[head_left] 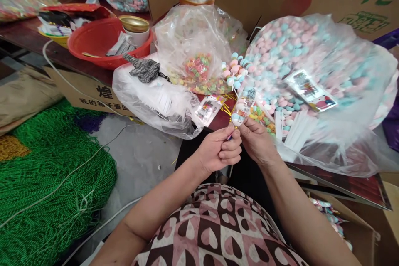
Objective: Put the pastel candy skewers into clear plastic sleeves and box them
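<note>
While fingers (230, 144) hide its lower end, clear packet (245, 106), right hand (259, 141) and left hand (218, 149) clamped there.

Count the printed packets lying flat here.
2: one packet beyond the left hand, another on the large bag of pink and blue candy. Others may be hidden underneath.

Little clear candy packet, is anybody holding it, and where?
Yes, the left hand and right hand hold the clear packet by its lower end.
</note>
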### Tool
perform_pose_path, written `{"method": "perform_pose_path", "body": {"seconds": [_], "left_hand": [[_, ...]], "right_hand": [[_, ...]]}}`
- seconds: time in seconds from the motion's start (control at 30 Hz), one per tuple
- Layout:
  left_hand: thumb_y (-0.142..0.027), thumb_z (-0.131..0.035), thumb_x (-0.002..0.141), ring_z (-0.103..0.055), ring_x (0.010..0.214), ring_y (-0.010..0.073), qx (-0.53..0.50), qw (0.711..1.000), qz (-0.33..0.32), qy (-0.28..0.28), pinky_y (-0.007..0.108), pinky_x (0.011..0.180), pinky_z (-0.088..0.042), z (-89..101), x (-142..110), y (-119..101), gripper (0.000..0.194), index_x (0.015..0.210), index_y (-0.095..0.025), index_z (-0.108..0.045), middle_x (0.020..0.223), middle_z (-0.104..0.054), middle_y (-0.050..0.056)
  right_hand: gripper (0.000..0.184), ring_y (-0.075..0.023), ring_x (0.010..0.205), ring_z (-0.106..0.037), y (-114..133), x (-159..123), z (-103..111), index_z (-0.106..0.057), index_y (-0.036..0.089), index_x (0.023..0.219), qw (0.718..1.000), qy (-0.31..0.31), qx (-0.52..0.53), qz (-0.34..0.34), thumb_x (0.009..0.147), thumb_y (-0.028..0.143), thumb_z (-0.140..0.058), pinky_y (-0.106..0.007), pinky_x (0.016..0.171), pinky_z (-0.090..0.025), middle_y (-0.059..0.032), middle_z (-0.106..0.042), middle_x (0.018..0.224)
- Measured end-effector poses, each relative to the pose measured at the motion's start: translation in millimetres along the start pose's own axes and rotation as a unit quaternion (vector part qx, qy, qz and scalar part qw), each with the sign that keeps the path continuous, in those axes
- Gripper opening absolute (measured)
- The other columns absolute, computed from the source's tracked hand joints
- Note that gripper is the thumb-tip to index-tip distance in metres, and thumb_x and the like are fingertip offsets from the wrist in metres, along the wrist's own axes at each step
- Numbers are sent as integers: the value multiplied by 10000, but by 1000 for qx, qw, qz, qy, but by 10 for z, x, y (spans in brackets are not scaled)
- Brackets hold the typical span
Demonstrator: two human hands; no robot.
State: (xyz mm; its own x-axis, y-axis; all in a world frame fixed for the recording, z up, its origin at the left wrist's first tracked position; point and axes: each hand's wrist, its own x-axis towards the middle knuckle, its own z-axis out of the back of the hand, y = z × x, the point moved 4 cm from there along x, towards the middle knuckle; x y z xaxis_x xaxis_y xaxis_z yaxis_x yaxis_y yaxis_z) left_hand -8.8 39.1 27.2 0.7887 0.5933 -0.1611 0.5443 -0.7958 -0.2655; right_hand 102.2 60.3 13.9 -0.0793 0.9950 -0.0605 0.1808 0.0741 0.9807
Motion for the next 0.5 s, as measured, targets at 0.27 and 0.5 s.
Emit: {"method": "perform_pose_path", "body": {"seconds": [0.27, 0.5], "left_hand": [[-271, -263, 1009, -133, 312, 57, 12, 1000, 17, 1, 165, 320, -196, 0, -12, 61, 437, 677, -160, -524, 450, -220, -88], [-442, -542, 930, -227, 319, 23, 88, 975, -133, -156, 138, 345, -195, 173, 130, -86, 352, 716, -166, -499, 457, -288, -104]], "right_hand": [[298, -171, 702, -631, 0, -43, 12, -692, 241, 723, 1000, 1, -19, 16, 759, 533, -740, -330, 739, -520, 0, -678, 714], [238, -229, 856, -650, 178, -49, -39, -667, 239, 759, 864, -133, -424, 235, 922, 365, -548, -382, 831, -490, -60, -711, 818]]}}
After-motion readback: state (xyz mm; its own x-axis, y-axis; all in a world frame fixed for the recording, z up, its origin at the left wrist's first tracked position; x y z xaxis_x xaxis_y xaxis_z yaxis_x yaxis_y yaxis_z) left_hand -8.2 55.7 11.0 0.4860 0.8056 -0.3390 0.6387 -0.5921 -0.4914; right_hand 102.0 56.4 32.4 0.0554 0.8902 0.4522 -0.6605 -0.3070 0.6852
